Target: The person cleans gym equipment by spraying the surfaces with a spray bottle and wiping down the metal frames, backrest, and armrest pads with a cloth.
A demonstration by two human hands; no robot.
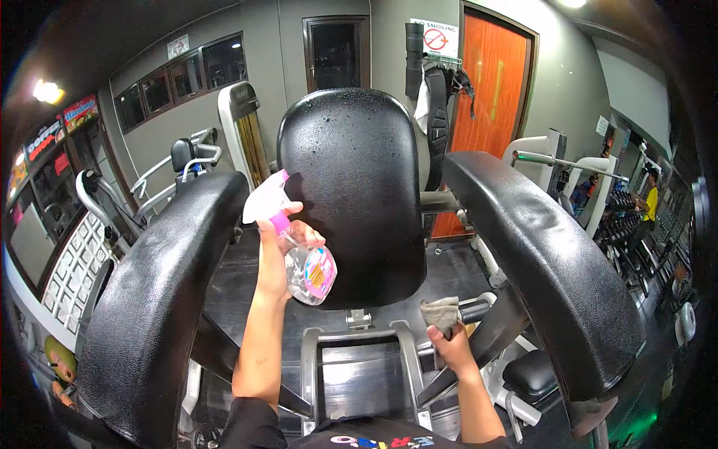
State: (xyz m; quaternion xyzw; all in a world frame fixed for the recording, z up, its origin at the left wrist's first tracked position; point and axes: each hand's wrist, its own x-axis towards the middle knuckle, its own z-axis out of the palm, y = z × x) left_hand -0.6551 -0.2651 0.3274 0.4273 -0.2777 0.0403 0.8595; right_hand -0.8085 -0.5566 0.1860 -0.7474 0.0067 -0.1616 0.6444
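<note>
Head view. Item: spray bottle (312,271), clear body, pink collar, white head with pink nozzle, pink label – in the left hand (274,258), tilted before the left edge of the black backrest pad (351,194). Left grip: closed round the bottle's neck, forefinger reaching up by the head. Item: grey cloth (441,308), folded – in the right hand (454,349), below the pad's lower right corner. Right grip: pinched on the cloth, thumb uppermost.

Backrest: upright, droplets across its upper part. Flanking it: two black padded arms, left (164,292) and right (542,247), surfaces glossy. Behind: orange-brown door (486,112), no-smoking sign (436,39) on the wall. Far right: a person in a yellow top (651,203), near racked dumbbells (621,200).
</note>
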